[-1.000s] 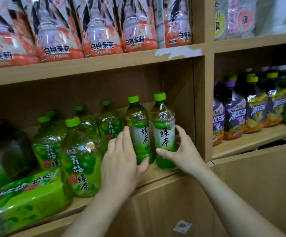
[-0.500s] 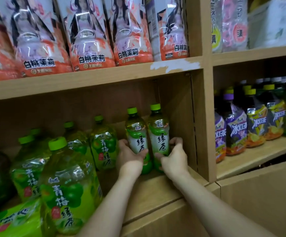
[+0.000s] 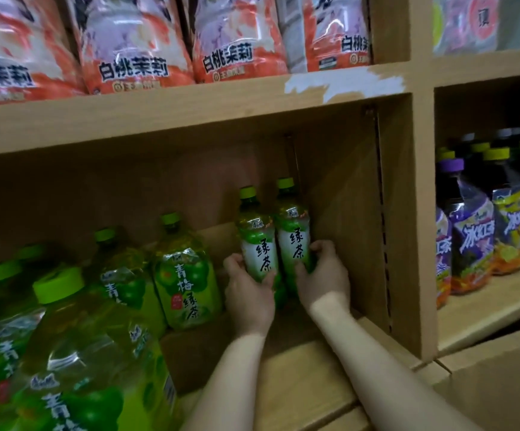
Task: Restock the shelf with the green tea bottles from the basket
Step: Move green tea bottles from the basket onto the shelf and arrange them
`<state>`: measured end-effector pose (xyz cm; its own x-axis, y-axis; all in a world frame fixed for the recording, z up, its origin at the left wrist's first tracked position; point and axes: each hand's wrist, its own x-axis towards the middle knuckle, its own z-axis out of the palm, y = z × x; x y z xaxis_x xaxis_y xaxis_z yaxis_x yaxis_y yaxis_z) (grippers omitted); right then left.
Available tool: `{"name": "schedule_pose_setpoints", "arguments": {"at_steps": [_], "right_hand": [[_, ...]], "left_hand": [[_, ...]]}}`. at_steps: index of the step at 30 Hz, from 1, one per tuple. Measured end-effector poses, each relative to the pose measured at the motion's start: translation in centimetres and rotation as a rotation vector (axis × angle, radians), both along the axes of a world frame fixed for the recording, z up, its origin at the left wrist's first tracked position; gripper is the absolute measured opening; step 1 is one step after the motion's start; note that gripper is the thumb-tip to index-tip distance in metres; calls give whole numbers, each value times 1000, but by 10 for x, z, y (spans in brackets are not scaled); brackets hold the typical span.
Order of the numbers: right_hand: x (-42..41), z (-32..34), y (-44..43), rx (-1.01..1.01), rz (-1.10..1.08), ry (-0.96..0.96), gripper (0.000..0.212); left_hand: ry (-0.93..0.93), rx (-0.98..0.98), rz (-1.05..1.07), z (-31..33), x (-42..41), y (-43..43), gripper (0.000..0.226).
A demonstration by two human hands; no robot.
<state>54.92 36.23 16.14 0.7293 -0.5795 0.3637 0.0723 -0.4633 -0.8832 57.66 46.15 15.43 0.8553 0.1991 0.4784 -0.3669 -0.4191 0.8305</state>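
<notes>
Your left hand grips one green tea bottle; your right hand grips its neighbour at 3 o'clock, both upright on the shelf.

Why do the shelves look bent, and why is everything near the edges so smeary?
Head view: the wide-angle lens bows the shelf board and tilts the upright; the pink bags and the big bottles near the edges are blurred, while the two small tea bottles at the centre read fairly sharp. The back of the compartment lies in shadow, and glare streaks the big bottles' plastic.
</notes>
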Motion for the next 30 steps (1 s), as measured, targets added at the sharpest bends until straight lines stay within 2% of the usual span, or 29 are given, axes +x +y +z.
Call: {"name": "schedule_pose_setpoints", "arguments": {"at_steps": [4,9,12,18,25,30], "right_hand": [[-2,-5,5,-99,93,-26,33],[1,-8,4,-103,133,16,45],[3,-9,1,-92,124,29,56],[11,-12,-5,-29,258,35,63],[16,-11,-12,-6,398,85,74],[18,-10,-16,-74,441,149,77]], "left_hand": [[-91,91,79,-3,2,0,57],[-135,298,131,-1,1,-4,40],[-94,340,142,6,9,-7,35],[34,269,197,8,18,-12,23],[123,141,126,14,19,-10,27],[211,24,65,19,23,-8,30]]}}
